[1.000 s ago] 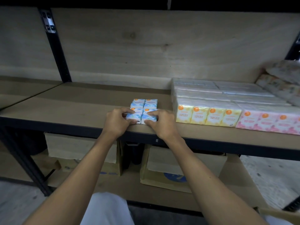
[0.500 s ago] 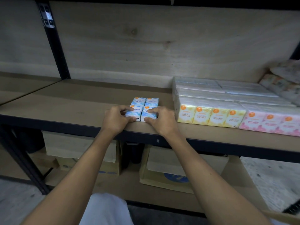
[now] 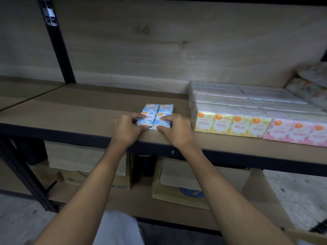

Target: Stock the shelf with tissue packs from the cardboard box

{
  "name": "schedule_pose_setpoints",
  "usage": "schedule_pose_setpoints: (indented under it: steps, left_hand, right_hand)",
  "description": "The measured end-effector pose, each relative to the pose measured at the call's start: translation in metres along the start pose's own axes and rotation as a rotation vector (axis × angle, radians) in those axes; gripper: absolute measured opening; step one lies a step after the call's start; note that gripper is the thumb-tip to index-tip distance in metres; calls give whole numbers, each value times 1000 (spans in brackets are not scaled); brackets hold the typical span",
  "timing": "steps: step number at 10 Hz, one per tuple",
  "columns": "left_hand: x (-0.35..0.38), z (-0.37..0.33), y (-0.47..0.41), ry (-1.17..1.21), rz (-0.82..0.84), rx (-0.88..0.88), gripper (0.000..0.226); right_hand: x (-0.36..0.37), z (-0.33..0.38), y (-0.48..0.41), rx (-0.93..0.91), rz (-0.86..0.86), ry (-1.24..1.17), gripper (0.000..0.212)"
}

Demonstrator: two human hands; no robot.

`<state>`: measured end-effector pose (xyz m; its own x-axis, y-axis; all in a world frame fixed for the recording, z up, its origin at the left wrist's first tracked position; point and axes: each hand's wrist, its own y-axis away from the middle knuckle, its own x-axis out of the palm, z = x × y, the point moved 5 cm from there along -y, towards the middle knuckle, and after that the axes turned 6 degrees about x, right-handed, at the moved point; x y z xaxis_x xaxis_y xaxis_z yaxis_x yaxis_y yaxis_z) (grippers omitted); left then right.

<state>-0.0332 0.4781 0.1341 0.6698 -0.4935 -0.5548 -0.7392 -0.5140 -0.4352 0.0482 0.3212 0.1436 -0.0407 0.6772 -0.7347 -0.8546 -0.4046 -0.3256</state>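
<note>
A small block of blue-and-white tissue packs (image 3: 160, 110) lies flat near the front edge of the brown shelf board (image 3: 74, 110). My left hand (image 3: 126, 129) grips the block's near left corner, thumb on its front face and fingers curled over the top. My right hand (image 3: 175, 129) grips the near right corner the same way. To the right stand rows of yellow tissue packs (image 3: 230, 123) and pink tissue packs (image 3: 299, 131), with more wrapped packs behind them. A cardboard corner (image 3: 304, 236) shows at the bottom right.
Black uprights (image 3: 56, 45) frame the shelf, and a plywood back panel closes it. The shelf's left half is bare board. On the lower shelf sit cardboard boxes (image 3: 178, 190). Patterned packs (image 3: 311, 85) are piled at the far right.
Both hands stay on the blue block's near corners. The block lies in much the same spot on the shelf; only the view has shifted slightly.
</note>
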Motion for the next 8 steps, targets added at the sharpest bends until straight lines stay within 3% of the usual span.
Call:
schedule_pose_setpoints:
  steps: [6,8]
  left_hand:
    - [0,-4,2,-41,-3,22,42]
    - [-8,-5,5,124,-41,21,57]
  right_hand:
    - [1,0,-1,2,11,-10,47]
    - [-11,3,9,7,-10,-150,57]
